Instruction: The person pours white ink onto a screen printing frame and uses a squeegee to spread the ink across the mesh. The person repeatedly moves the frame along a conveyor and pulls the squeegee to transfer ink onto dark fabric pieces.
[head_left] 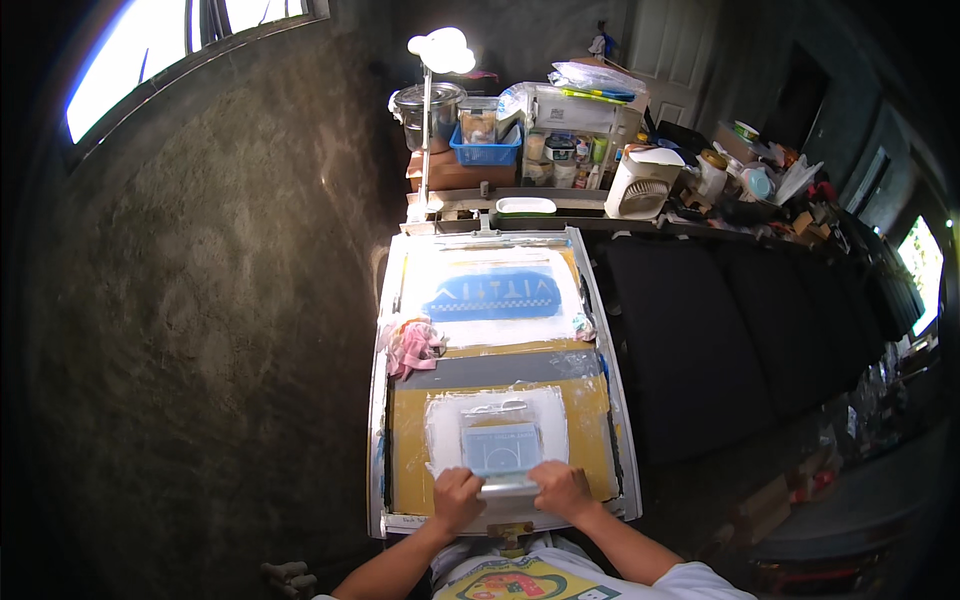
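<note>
Both fists are closed on a pale squeegee (508, 488), my left hand (459, 498) at its left end and my right hand (561, 489) at its right end. It stands at the near side of a framed printing screen (622, 450). Just beyond it, a bluish-grey mesh window (500, 447) shows a court-like line pattern, with white ink smeared around it on the yellow-brown surface. Farther up the screen is a blue stencil area (492, 293) edged in white. My grip hides parts of the squeegee's ends.
A crumpled pink rag (414, 346) lies on the screen's left edge, and a small whitish rag (583, 326) on its right. Black panels (690, 350) extend to the right. A lit lamp (442, 50), a blue basket (486, 150) and a white fan (643, 183) stand behind.
</note>
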